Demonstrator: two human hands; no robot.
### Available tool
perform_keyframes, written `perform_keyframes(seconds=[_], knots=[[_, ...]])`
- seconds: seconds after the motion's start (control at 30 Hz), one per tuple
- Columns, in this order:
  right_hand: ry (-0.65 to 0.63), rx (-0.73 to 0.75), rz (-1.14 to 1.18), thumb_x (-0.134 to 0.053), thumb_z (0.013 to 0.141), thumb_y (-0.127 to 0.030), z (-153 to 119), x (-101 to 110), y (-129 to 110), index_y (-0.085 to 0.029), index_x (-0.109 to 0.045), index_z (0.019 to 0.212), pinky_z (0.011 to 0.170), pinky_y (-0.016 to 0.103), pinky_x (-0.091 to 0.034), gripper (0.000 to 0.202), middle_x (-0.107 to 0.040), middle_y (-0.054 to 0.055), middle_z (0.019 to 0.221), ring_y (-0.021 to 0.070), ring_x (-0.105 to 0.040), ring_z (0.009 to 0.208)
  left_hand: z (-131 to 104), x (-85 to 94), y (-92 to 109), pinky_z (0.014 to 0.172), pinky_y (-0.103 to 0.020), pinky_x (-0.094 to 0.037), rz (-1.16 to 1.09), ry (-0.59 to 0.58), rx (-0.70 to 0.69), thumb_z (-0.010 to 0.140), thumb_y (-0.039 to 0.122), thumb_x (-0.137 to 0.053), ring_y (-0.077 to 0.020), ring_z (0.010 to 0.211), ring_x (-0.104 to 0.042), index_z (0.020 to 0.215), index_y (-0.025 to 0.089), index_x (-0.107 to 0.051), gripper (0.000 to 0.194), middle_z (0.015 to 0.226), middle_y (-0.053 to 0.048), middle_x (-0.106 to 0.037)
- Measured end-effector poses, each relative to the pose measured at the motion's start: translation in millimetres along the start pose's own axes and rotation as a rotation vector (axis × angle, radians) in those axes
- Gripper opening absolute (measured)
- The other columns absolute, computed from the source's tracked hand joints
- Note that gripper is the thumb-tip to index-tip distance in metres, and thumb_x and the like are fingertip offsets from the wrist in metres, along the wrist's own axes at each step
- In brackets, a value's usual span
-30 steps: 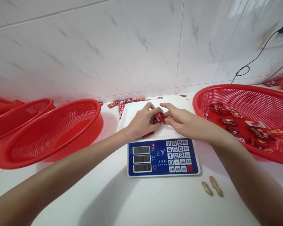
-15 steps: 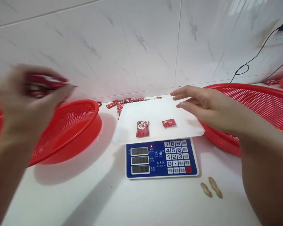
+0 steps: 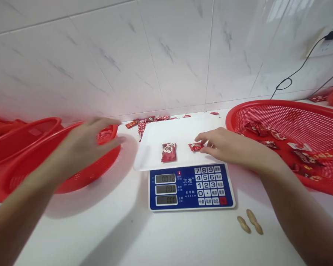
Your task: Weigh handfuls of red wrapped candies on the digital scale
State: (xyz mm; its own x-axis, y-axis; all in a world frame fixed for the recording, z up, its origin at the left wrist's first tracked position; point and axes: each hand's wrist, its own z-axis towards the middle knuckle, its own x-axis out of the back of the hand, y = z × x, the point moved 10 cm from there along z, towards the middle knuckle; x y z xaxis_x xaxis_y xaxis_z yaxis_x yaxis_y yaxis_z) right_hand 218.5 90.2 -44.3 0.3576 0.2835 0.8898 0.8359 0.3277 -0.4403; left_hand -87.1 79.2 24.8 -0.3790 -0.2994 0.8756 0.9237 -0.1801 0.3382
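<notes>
so my right hand (image 3: 220,146) was over the scale tray (image 3: 169,131), thumb n fingers curled round the right end of the small red packet (image 3: 194,147), which lay flat on it. couldn't tell if i'd actually pinched it. left hand (image 3: 77,147) was a blur above the left red basket (image 3: 107,160), fingers spread, nothing in it afaict.

imo the way to do it well was a light thumb n index pinch, then straight up w/o leaning on the tray, bc pressing prob messed w/ the reading. the bigger dark red packet (image 3: 169,153) was just left of it, apart, so elbow room was ok.

labels: the blue control panel (image 3: 191,205) said 志准 w/ "zhi zhun" under it. weight display (image 3: 165,178) looked like 0.012, pretty faint tho; the two below read 0.00. number keys (image 3: 205,177) were 0-9, w/ chinese function keys like 清除 n 累计. bigger packet's writing sat on a pale round patch, couldn't read it. small one's was illegible too.
</notes>
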Motion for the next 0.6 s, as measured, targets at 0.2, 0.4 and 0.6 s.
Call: perform_keyframes(seconds=[0.2, 0.4, 0.6], knots=[[-0.025, 0.163, 0.076, -0.048, 0.097, -0.03, -1, -10, -28, -0.02, -0.071, 0.123, 0.073, 0.033, -0.05, 0.036, -0.073, 0.011, 0.115, 0.0233, -0.069, 0.096, -7, -119.1, 115, 0.077, -0.037, -0.056, -0.009, -0.549, -0.177, 0.087, 0.069, -0.058, -0.0248, 0.093, -0.068, 0.137, 0.032, -0.057, 0.062, 0.122, -0.007, -0.065], [0.017, 0.203, 0.072, -0.043, 0.099, -0.026, -10, 4, -28, -0.024, -0.071, 0.121, 0.079, 0.032, -0.051, 0.036, -0.073, 0.007, 0.117, 0.0218, -0.069, 0.097, 0, -149.0, 145, 0.073, -0.034, -0.052, -0.028, -0.545, -0.351, 0.092, 0.048, -0.056, -0.0179, 0.076, -0.062, 0.111, 0.025, -0.064, 0.031, 0.106, -0.005, -0.059], [0.357, 0.073, -0.066, -0.046, 0.097, -0.037, -51, 67, 9, -0.03, -0.066, 0.132, 0.089, 0.041, -0.051, 0.041, -0.072, 0.007, 0.124, 0.0284, -0.066, 0.111, 6, -66.9, 96, 0.065, -0.028, -0.054, -0.304, -0.294, -0.086, 0.087, 0.039, -0.064, -0.0164, 0.073, -0.069, 0.1, 0.024, -0.063, 0.02, 0.096, -0.001, -0.073]])
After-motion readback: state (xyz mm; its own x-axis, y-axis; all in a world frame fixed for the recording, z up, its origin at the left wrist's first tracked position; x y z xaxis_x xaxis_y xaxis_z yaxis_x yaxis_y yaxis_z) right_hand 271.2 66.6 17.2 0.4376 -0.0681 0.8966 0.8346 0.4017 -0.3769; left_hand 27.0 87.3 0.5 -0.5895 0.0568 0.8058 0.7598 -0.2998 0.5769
